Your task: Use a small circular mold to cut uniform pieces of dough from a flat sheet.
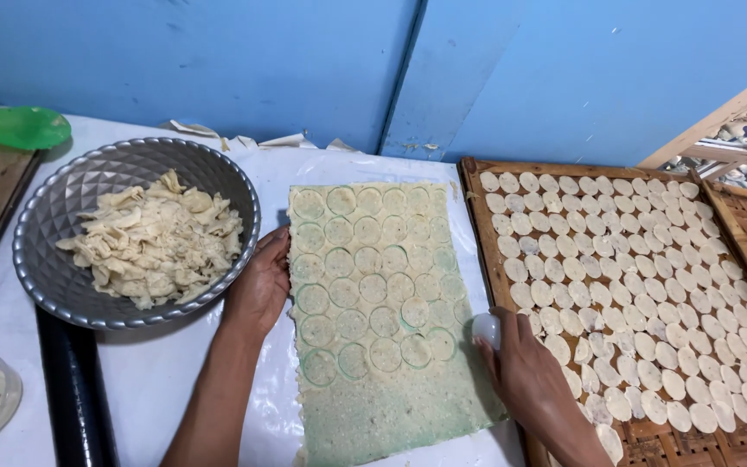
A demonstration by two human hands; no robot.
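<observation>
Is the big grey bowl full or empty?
Partly full. The grey bowl holds a heap of dough scraps, with bare rim around them.

A greenish sheet of dough (373,320) scored with rows of circles lay at the centre of the white-covered tabletop (166,372). The left hand (261,281) pressed flat against the sheet's edge at nine o'clock, fingers spread. At four o'clock of the sheet, the right hand (520,367) gripped a small white round cutter (487,329), closed around it beside the sheet's right edge. A woven bamboo tray (650,437) at three o'clock carried rows of pale cut discs (633,285). At ten o'clock stood a grey metal bowl (62,277) holding a heap of dough scraps (157,238). A blue wall (304,60) rose at twelve o'clock.
</observation>
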